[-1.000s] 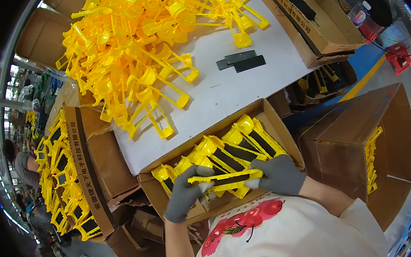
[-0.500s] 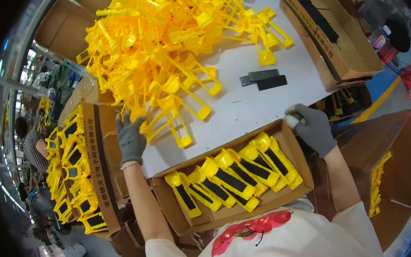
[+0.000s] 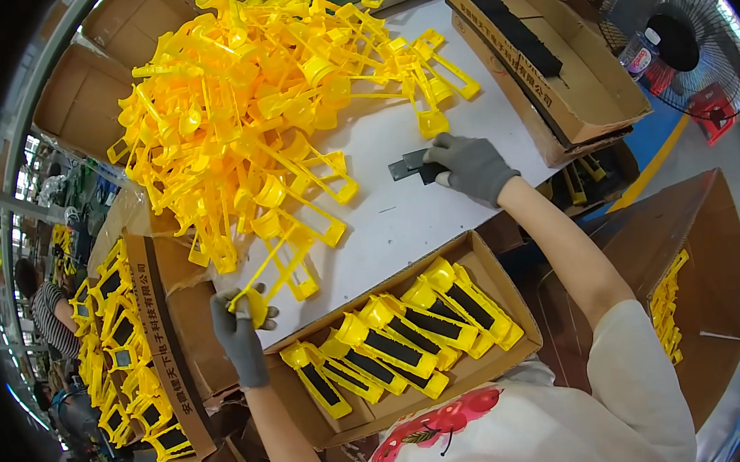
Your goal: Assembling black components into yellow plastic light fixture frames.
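My left hand [image 3: 243, 335], in a grey glove, is closed around the rounded end of a yellow plastic frame [image 3: 256, 306] at the pile's near edge. Over on the right, my grey-gloved right hand [image 3: 475, 169] has its fingers curled at a few thin dark rectangular strips [image 3: 403, 170], its fingertips on one of them. A large heap of yellow plastic frames [image 3: 239, 111] covers the left and back of the white table [image 3: 372, 261]. Close to my body, an open cardboard box [image 3: 514, 293] holds a row of yellow frames with black strips [image 3: 392, 351] set in them.
Another long cardboard box [image 3: 590, 101] with black strips stands at the back right, beside a black fan [image 3: 675, 42]. To the left, a carton [image 3: 165, 334] stands by stacked yellow frames. A carton [image 3: 674, 233] with yellow frames is at the right. A person in stripes [image 3: 53, 317] is far left.
My right hand has left the near box's corner and reached forward to the dark strips. My left hand has closed on a yellow frame's end. The view has shifted.
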A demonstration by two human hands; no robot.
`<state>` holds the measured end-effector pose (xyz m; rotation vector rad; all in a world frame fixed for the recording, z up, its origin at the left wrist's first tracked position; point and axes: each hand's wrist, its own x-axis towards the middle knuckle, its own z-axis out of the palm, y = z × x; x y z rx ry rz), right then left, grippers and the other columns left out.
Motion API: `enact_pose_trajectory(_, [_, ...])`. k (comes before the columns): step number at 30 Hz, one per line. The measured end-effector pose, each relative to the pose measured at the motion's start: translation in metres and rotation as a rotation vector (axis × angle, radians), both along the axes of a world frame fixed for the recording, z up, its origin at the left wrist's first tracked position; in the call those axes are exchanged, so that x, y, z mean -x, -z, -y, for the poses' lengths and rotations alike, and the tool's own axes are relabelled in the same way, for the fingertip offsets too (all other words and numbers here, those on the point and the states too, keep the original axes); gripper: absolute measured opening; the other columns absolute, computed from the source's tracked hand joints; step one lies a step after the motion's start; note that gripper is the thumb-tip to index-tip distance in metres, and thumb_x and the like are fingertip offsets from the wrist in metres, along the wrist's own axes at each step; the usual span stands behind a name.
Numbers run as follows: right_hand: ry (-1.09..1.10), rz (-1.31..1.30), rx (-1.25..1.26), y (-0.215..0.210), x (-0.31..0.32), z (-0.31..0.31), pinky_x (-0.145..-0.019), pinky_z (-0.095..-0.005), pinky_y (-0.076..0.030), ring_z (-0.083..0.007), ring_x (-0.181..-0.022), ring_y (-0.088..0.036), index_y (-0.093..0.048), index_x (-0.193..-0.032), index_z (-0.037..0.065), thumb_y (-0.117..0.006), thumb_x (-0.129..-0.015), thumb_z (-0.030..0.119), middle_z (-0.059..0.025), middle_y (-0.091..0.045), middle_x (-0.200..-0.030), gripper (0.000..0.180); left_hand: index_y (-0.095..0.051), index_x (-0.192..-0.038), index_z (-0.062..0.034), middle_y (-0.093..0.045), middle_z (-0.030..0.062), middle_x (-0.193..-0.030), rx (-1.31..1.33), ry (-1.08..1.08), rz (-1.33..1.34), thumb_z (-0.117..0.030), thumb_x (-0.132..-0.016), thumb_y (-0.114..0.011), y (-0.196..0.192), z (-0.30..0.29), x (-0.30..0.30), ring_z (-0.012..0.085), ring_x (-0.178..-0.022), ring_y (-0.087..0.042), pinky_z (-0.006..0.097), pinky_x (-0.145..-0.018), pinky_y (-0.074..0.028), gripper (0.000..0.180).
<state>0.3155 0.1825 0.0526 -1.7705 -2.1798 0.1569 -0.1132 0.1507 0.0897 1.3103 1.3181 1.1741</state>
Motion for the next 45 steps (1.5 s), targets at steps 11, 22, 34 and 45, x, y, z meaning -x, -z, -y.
enact_pose_trajectory(11, [0.170, -1.171, 0.272, -0.096, 0.047, 0.075, -0.047, -0.0195, -0.039, -0.0038, -0.054, -0.048, -0.058, -0.101, 0.003, -0.071, -0.085, 0.021, 0.0004, -0.058, -0.075, 0.027, -0.056, -0.119, 0.0072, -0.066, 0.0180, -0.105, 0.442, 0.082, 0.445, -0.007, -0.091, -0.057, 0.003, 0.079, -0.072, 0.0243, -0.081, -0.068, 0.025, -0.061, -0.055, 0.031])
enact_pose_trajectory(22, [0.073, -1.026, 0.233, -0.073, 0.119, 0.143, -0.055, -0.0207, -0.050, -0.0099, -0.067, -0.066, -0.054, -0.107, 0.003, -0.060, -0.090, 0.007, -0.0055, -0.065, -0.077, 0.018, -0.058, -0.119, 0.0062, -0.065, 0.0166, -0.098, 0.489, 0.179, 0.491, -0.001, -0.092, -0.054, -0.020, 0.100, -0.097, 0.0277, -0.080, -0.069, 0.028, -0.061, -0.057, 0.028])
enact_pose_trajectory(34, [0.138, -0.749, 0.211, -0.068, 0.118, 0.151, -0.052, -0.0253, -0.048, -0.0143, -0.056, -0.064, -0.055, -0.104, 0.003, -0.065, -0.090, 0.019, -0.0093, -0.063, -0.066, 0.023, -0.061, -0.113, 0.0068, -0.065, 0.0115, -0.091, 0.457, 0.149, 0.371, -0.003, -0.088, -0.059, -0.032, 0.105, -0.114, 0.0160, -0.066, -0.065, 0.023, -0.056, -0.055, 0.027])
enact_pose_trajectory(45, [0.006, -0.537, 0.133, -0.061, 0.102, 0.163, -0.060, -0.0368, -0.050, -0.0276, -0.071, -0.064, -0.059, -0.110, 0.015, -0.076, -0.076, 0.041, -0.0071, -0.065, -0.085, 0.047, -0.065, -0.104, 0.0081, -0.068, 0.0121, -0.085, 0.488, 0.323, 0.167, 0.005, -0.083, -0.066, -0.031, 0.112, -0.082, 0.0165, -0.065, -0.066, 0.023, -0.056, -0.053, 0.021])
